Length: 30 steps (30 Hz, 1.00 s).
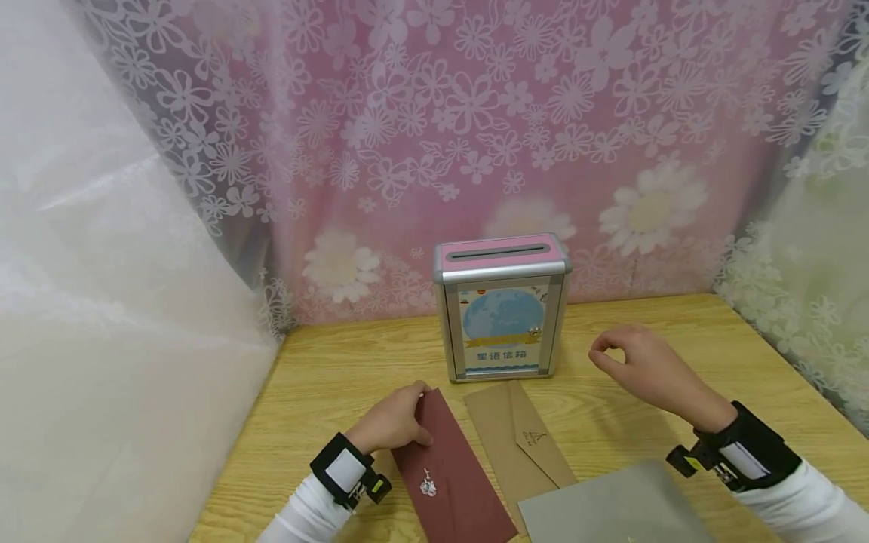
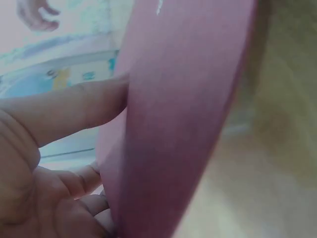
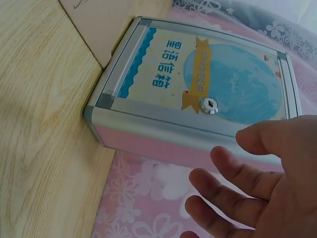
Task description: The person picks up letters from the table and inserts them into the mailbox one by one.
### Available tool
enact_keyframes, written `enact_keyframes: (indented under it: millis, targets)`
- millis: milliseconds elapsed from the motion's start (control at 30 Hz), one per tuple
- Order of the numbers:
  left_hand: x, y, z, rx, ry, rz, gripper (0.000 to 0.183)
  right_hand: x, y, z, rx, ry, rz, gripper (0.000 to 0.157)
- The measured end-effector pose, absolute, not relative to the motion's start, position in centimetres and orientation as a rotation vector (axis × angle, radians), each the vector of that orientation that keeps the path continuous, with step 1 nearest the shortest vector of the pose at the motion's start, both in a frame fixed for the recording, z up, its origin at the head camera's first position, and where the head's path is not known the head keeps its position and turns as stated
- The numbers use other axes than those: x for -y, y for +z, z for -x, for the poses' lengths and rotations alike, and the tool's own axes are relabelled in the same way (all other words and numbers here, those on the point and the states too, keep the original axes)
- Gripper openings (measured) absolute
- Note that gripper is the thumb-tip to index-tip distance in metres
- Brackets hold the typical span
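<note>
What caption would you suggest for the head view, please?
Left hand grips a maroon envelope in front of a pink-topped box; right hand hovers empty.

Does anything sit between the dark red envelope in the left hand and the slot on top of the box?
Nothing visible does. The left hand grips the dark red envelope, and the slot on the box is uncovered. The tan envelope lies low on the table; the right hand is off to the side.
</note>
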State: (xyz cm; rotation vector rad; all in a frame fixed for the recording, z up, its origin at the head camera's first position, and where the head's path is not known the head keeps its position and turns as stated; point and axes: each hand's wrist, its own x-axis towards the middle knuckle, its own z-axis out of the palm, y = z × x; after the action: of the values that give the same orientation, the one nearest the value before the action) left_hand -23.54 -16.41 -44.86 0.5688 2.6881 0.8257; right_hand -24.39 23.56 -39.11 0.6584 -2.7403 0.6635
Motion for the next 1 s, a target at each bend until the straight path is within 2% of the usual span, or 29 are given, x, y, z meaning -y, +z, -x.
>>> enact_keyframes:
  millis: [500, 767, 900, 1000]
  targets:
    - [14.5, -37.9, 23.7, -2.975, 0.567, -0.751, 0.075, -20.1, -38.4, 23.6, 2.742, 0.715, -0.821, 0.006]
    - [10.9, -34.2, 22.4, -3.024, 0.477, -0.998, 0.078, -15.7, -37.9, 22.5, 2.820, 0.919, -1.017, 0.045]
    - [9.3, -33.5, 22.0, -3.084, 0.398, -1.198, 0.077, -14.7, -37.8, 22.0, 2.820, 1.010, -1.060, 0.049]
    - [8.5, -33.4, 21.9, -3.155, 0.302, -1.310, 0.076, -14.4, -37.7, 21.9, 2.787, 1.077, -1.066, 0.043]
